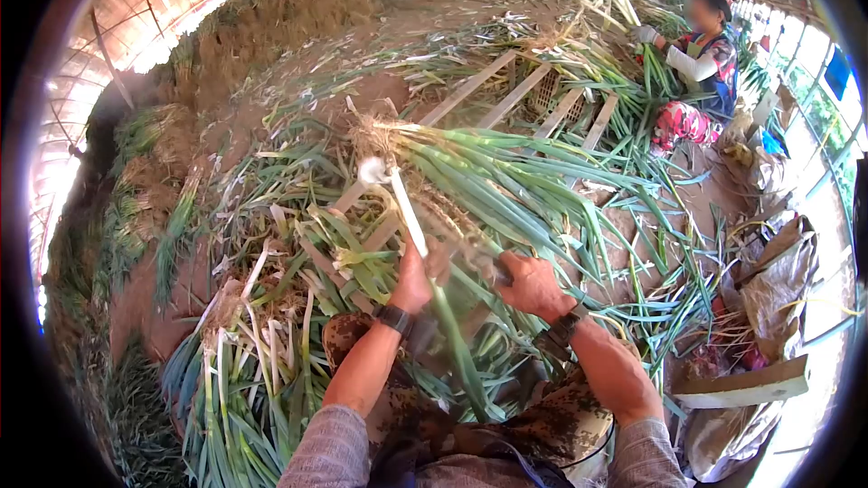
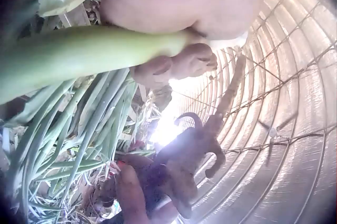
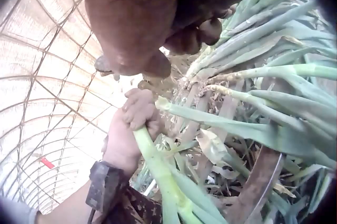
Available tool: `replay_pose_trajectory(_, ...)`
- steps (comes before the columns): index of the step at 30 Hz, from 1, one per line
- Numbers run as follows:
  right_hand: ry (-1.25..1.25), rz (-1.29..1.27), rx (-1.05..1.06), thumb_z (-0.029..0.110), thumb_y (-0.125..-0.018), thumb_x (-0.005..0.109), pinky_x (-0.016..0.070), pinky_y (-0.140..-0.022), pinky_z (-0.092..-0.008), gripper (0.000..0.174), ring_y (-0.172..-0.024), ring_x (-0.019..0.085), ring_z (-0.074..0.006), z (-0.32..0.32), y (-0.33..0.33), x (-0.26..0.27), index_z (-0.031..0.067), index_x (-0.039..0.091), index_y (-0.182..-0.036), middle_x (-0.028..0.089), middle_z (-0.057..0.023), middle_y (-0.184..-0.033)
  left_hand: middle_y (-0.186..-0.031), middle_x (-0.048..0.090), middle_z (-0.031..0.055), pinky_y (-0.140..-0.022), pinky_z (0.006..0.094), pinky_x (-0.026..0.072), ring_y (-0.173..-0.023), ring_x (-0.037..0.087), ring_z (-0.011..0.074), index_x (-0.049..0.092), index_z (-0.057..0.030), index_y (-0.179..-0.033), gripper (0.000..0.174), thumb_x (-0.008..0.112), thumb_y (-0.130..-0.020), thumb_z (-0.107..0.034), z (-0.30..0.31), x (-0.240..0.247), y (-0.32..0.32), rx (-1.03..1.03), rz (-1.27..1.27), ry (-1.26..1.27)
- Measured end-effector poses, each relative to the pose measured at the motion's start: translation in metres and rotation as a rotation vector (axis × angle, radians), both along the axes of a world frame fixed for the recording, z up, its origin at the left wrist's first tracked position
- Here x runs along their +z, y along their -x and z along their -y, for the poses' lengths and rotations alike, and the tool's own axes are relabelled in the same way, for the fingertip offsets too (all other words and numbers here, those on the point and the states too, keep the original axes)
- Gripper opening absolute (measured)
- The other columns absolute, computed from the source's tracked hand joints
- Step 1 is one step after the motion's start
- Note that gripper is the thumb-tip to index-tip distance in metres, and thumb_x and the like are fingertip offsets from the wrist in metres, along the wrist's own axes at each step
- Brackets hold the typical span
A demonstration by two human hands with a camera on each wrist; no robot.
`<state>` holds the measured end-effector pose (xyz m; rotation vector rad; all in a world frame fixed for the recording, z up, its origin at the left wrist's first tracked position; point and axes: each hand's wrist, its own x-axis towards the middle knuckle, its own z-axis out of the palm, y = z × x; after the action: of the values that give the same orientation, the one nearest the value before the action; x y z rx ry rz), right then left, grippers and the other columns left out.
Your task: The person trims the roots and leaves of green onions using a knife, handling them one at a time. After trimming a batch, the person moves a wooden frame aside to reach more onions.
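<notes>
In the head view, my left hand (image 1: 413,280) grips a single long green onion (image 1: 407,210), its white end pointing up and away and its green leaves hanging toward my lap. A blur surrounds its white tip. My right hand (image 1: 532,286) holds a dark air blow gun (image 2: 181,169) to the right of the onion. The left wrist view shows the gun's long nozzle, hook and curved trigger, with the right fingers around its body. In the right wrist view, the left fingers (image 3: 141,109) wrap the onion's shaft. Beyond both hands lies a bunch of green onions (image 1: 506,172), roots to the left.
Wooden slats (image 1: 520,95) lie under the bunch. Another onion pile (image 1: 262,352) sits at lower left, with loose leaves all around. A seated person (image 1: 710,59) handles onions at far right. Sacks (image 1: 778,280) and a pale board (image 1: 741,386) are at the right.
</notes>
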<state>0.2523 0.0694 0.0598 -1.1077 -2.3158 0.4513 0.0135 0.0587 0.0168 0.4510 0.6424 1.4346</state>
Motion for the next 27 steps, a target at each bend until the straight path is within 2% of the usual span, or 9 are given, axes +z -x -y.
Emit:
replay_pose_trajectory(7, 0.047, 0.041, -0.058, 0.025, -0.081, 0.065, 0.0513, -0.071, -0.0494, 0.029, -0.080, 0.066, -0.0392, -0.011, 0.010, 0.012, 0.0087, 0.064, -0.105, 0.068, -0.0184, -0.087, -0.057, 0.037, -0.0045, -0.038, 0.0262, 0.0311, -0.044, 0.036, 0.0093, 0.041, -0.0174, -0.067, 0.053, 0.037, -0.102, -0.057, -0.001, -0.003, -0.002, -0.121, 0.087, -0.081)
replay_pose_trajectory(10, 0.014, -0.009, -0.041, 0.022, -0.079, 0.065, 0.0518, -0.068, -0.0486, 0.025, -0.079, 0.065, -0.0394, -0.014, 0.015, 0.012, 0.0060, 0.062, -0.098, 0.068, -0.0174, -0.086, -0.054, 0.034, -0.0045, -0.038, 0.0268, 0.0310, -0.044, 0.035, 0.0095, 0.040, -0.0175, -0.066, 0.052, 0.038, -0.102, -0.056, -0.001, -0.010, 0.001, -0.170, 0.042, -0.063)
replay_pose_trajectory(14, 0.016, -0.026, -0.042, 0.023, -0.081, 0.065, 0.0522, -0.069, -0.0481, 0.026, -0.080, 0.066, -0.0390, -0.014, 0.017, 0.012, 0.0063, 0.063, -0.100, 0.069, -0.0174, -0.086, -0.056, 0.035, -0.0030, -0.046, 0.0309, 0.0378, -0.046, 0.037, 0.0124, 0.042, -0.0163, -0.070, 0.052, 0.039, -0.101, -0.058, 0.004, -0.013, 0.002, -0.211, 0.120, -0.049)
replay_pose_trajectory(17, 0.092, 0.024, -0.047, 0.025, -0.082, 0.065, 0.0525, -0.070, -0.0482, 0.028, -0.081, 0.066, -0.0388, -0.014, 0.016, 0.013, 0.0067, 0.064, -0.104, 0.069, -0.0175, -0.086, -0.063, 0.045, -0.0007, -0.053, 0.0327, 0.0432, -0.057, 0.048, 0.0152, 0.050, -0.0148, -0.081, 0.044, 0.043, -0.101, -0.054, -0.003, -0.003, -0.003, -0.053, 0.132, 0.137)
replay_pose_trajectory(19, 0.149, 0.095, -0.044, 0.028, -0.084, 0.063, 0.0523, -0.072, -0.0497, 0.028, -0.080, 0.066, -0.0393, -0.011, 0.013, 0.008, 0.0099, 0.065, -0.105, 0.069, -0.0185, -0.085, -0.076, 0.055, 0.0023, -0.059, 0.0373, 0.0487, -0.072, 0.057, 0.0173, 0.053, -0.0131, -0.095, 0.035, 0.047, -0.102, -0.047, -0.016, -0.023, 0.005, 0.210, -0.192, 0.193)
replay_pose_trajectory(20, 0.150, 0.097, -0.050, 0.028, -0.084, 0.063, 0.0523, -0.072, -0.0497, 0.028, -0.080, 0.066, -0.0393, -0.010, 0.011, 0.005, 0.0099, 0.065, -0.105, 0.069, -0.0185, -0.085, -0.085, 0.060, 0.0038, -0.062, 0.0407, 0.0522, -0.080, 0.059, 0.0172, 0.054, -0.0120, -0.101, 0.032, 0.047, -0.103, -0.043, -0.017, -0.027, 0.017, 0.182, -0.176, 0.128)
replay_pose_trajectory(23, 0.125, 0.189, 0.010, 0.028, -0.084, 0.062, 0.0522, -0.072, -0.0497, 0.029, -0.080, 0.066, -0.0390, -0.009, 0.011, 0.002, 0.0103, 0.065, -0.107, 0.069, -0.0182, -0.084, -0.077, 0.053, 0.0013, -0.055, 0.0327, 0.0487, -0.065, 0.053, 0.0146, 0.052, -0.0110, -0.097, 0.040, 0.041, -0.104, -0.048, -0.020, 0.007, 0.012, 0.467, -0.153, 0.107)
replay_pose_trajectory(25, 0.166, 0.080, -0.017, 0.027, -0.083, 0.062, 0.0519, -0.072, -0.0495, 0.029, -0.080, 0.066, -0.0390, -0.007, 0.009, 0.004, 0.0105, 0.065, -0.107, 0.069, -0.0185, -0.085, -0.073, 0.052, -0.0012, -0.049, 0.0308, 0.0429, -0.061, 0.048, 0.0095, 0.052, -0.0161, -0.096, 0.038, 0.044, -0.102, -0.053, -0.016, 0.017, 0.017, 0.450, -0.201, 0.088)
replay_pose_trajectory(27, 0.134, 0.070, -0.014, 0.027, -0.083, 0.062, 0.0517, -0.072, -0.0494, 0.029, -0.079, 0.066, -0.0391, -0.009, 0.008, 0.008, 0.0105, 0.065, -0.107, 0.069, -0.0186, -0.086, -0.063, 0.042, -0.0031, -0.046, 0.0286, 0.0349, -0.054, 0.040, 0.0101, 0.050, -0.0166, -0.090, 0.046, 0.046, -0.097, -0.062, -0.007, 0.026, 0.011, 0.204, -0.176, 0.087)
